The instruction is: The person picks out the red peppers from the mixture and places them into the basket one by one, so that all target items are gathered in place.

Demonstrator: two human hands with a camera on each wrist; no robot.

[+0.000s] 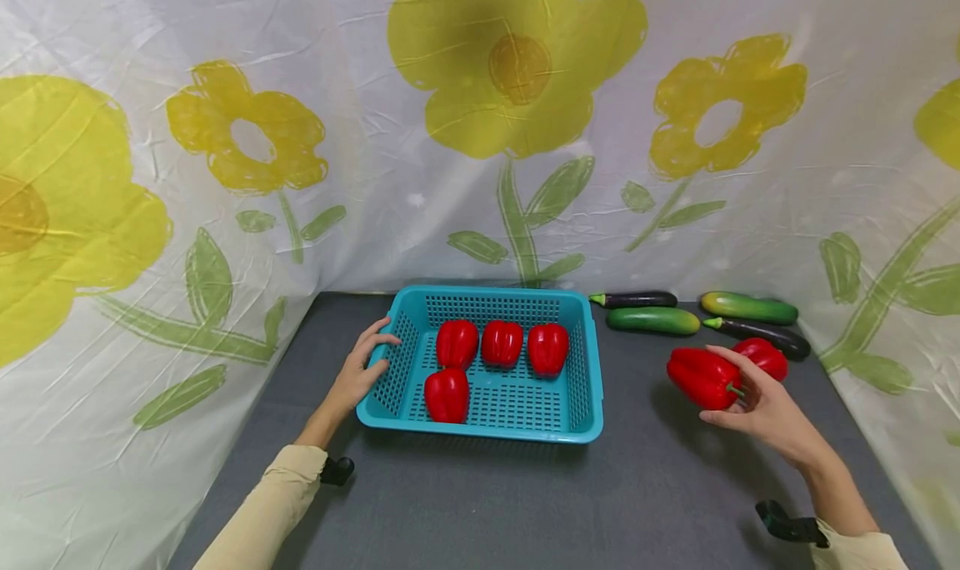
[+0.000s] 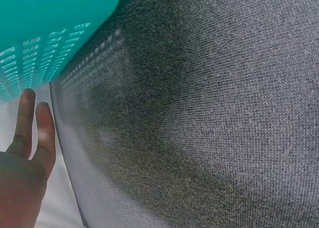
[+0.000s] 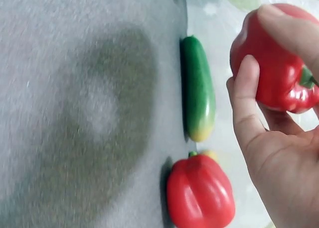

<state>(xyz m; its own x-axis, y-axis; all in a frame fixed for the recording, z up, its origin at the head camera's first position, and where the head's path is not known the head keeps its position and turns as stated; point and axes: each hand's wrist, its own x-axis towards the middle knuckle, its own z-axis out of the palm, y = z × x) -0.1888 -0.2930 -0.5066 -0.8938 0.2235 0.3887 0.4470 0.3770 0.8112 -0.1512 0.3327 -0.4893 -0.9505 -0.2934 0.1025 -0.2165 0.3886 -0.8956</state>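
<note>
My right hand (image 1: 765,407) holds a red bell pepper (image 1: 703,377) above the table, its green stem pointing toward the palm. In the right wrist view the thumb and fingers grip this pepper (image 3: 274,58) around its sides. Just behind it a second red bell pepper (image 1: 763,358) lies on the table. My left hand (image 1: 360,374) rests at the left rim of a turquoise plastic basket (image 1: 480,433), fingers extended along it. Inside the basket several red bell peppers (image 1: 547,350) sit, three in a back row and one in front at the left.
Behind the right hand lie two cucumbers, one dark green (image 1: 652,321) and one yellow-tipped (image 1: 750,307), and two eggplants (image 1: 637,299), all near the back edge. A flower-printed sheet (image 1: 420,220) hangs behind the grey table (image 1: 480,503) and along its sides.
</note>
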